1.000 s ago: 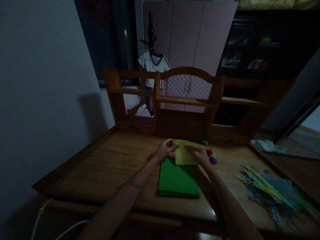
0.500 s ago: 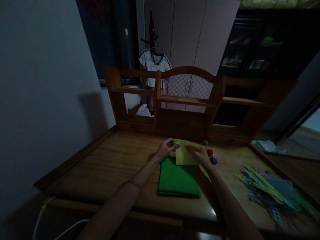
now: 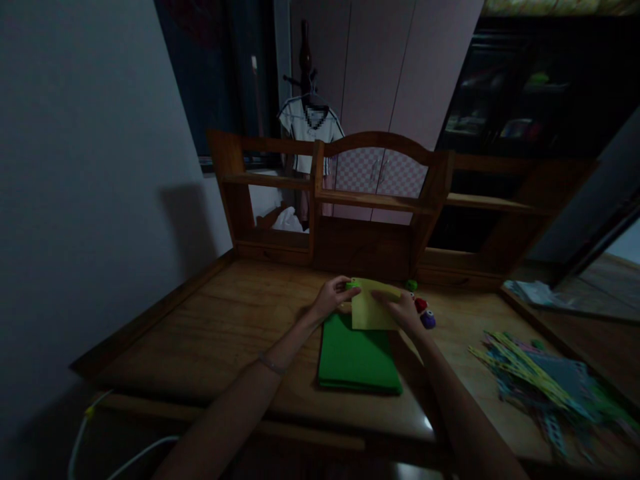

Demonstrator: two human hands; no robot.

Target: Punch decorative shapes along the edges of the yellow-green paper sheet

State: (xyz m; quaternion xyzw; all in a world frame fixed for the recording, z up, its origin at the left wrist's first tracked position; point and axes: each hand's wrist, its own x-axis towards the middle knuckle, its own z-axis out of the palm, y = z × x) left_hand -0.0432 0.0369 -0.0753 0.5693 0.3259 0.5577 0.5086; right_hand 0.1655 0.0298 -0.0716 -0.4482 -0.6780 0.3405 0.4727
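In the head view, my left hand is closed on a small bright-green craft punch at the upper left corner of a yellow sheet of paper. The fingers cover part of the punch. My right hand pinches the sheet at its right side, with some fingers behind the paper. The sheet is held up above the far end of a thick green stack, which looks like folded felt or paper. Just beyond my right hand sit a red toy-like piece, a purple one with eyes and a green one.
A pile of cut paper strips and scraps covers the right of the wooden desk. A clear plastic bag lies by the right edge. Along the back stands a wooden shelf unit. A white cable hangs at the lower left.
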